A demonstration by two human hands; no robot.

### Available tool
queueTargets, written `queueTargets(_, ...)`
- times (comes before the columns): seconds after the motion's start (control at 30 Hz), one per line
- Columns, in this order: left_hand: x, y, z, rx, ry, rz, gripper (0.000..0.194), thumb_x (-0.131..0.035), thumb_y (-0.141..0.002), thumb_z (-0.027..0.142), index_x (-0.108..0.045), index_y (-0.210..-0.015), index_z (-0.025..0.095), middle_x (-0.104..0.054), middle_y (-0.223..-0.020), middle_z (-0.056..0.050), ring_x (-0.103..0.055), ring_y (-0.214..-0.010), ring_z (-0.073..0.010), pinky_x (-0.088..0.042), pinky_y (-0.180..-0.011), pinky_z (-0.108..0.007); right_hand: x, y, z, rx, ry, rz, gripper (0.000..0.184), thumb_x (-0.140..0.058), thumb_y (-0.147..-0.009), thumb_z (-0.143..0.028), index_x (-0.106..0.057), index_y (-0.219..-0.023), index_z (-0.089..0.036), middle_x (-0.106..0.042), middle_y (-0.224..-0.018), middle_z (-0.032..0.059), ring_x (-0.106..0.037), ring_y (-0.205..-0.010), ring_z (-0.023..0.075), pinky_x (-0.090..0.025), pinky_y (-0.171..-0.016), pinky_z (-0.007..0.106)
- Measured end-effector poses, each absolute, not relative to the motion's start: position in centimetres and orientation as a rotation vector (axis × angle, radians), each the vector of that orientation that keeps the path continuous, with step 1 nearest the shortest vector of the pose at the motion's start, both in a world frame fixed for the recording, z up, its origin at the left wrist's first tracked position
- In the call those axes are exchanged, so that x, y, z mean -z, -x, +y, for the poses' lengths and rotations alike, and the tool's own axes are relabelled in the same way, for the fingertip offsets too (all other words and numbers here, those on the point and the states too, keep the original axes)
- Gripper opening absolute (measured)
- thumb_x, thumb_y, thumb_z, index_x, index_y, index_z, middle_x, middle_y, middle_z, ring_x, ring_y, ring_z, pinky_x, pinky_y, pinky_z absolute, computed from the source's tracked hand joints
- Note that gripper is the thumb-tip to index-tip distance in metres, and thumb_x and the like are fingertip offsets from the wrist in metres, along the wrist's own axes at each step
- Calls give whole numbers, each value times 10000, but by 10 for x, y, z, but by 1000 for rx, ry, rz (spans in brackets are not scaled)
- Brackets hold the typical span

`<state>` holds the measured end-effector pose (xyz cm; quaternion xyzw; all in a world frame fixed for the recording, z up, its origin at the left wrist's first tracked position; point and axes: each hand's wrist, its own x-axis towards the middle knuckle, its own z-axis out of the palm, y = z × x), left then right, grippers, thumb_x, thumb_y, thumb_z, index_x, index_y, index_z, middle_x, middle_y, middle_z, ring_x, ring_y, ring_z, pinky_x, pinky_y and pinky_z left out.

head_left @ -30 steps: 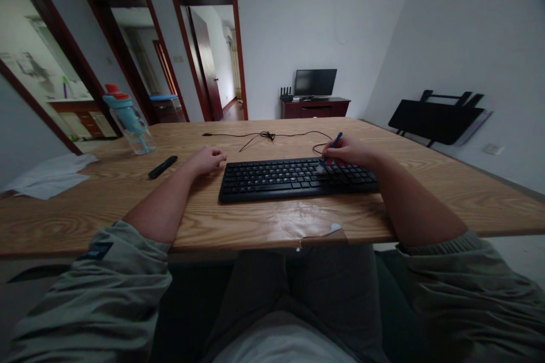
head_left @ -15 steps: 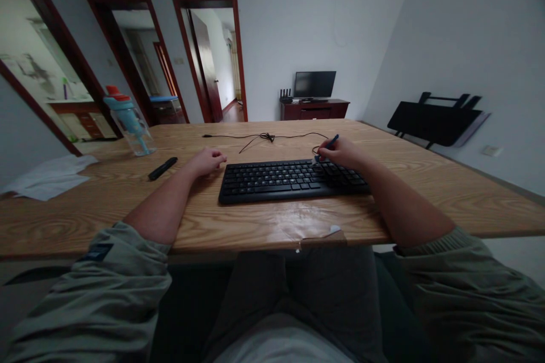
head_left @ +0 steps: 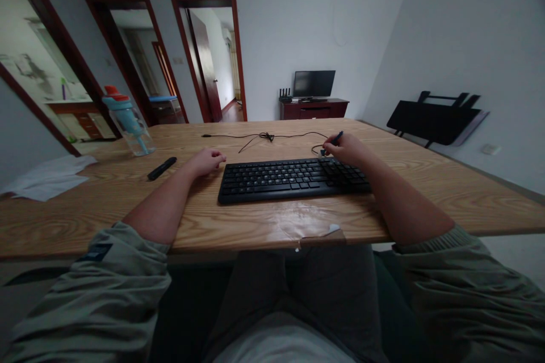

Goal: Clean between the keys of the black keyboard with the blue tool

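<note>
Lying along the near side of the wooden table [head_left: 238, 226], the black keyboard [head_left: 272, 178] is where the work is, and a light touch looks best: short strokes between the keys, I'd say, row by row, with one end of the keyboard steadied. Off its left end, the left hand [head_left: 208, 162] rests relaxed, fingers loosely curled around nothing that shows, just beside the far corner. Now the right hand [head_left: 347, 149], at the far right: forearm [head_left: 399, 199] slanting in across the keyboard's right end, thumb and fingers pinching a slim blue tool [head_left: 338, 138], probably a brush, tilted, tip down by the far edge; contact is too small to tell. Beyond, a thin black cable [head_left: 234, 135] trails across the wood.
</note>
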<state>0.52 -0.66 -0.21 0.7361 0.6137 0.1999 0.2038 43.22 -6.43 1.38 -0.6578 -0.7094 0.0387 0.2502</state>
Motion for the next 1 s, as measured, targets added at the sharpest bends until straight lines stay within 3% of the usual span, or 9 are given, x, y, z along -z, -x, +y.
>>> queueTargets(0.13,1,-6,-8,-549,-2075,1734,298,-525,-848,431,-622,-847,149,-618,-803,-75,-496,-566,-147,-368,-478,-258,-12,-436,-63,-229,1765,-1983,223,-540,-921,-278,-705,-870,-136,-712,-889,72,-621,-824,203,-388,-685,281)
queueTargets(0.43,2,-5,-6,-533,-2096,1727,299,-513,-851,429,-634,-855,156,-620,-789,-70,-495,-566,-147,-369,-508,-263,-28,-433,-81,-489,1869,-2099,236,-505,-885,-210,-683,-741,-151,-647,-719,73,-571,-685,188,-391,-634,294)
queueTargets(0.7,5,-5,-6,-546,-2108,1683,297,-519,-837,433,-613,-809,153,-588,-722,-49,-496,-547,-148,-373,-516,-274,-40,-425,-105,-783,1950,-2133,270,-508,-835,-195,-623,-596,-140,-551,-600,63,-461,-550,150,-343,-544,300)
queueTargets(0.87,9,-3,-2,-551,-2089,1658,310,-527,-832,460,-612,-841,162,-588,-736,-47,-489,-533,-147,-366,-493,-273,-37,-422,-109,-955,1933,-2149,230,-498,-800,-204,-604,-606,-140,-532,-589,67,-424,-528,147,-307,-518,302)
queueTargets(1.0,9,-4,-2,-539,-2088,1670,312,-522,-838,458,-612,-840,159,-591,-737,-54,-498,-540,-149,-369,-497,-273,-40,-425,-108,-842,1889,-1993,231,-493,-814,-210,-579,-614,-135,-474,-558,52,-394,-516,137,-296,-509,296)
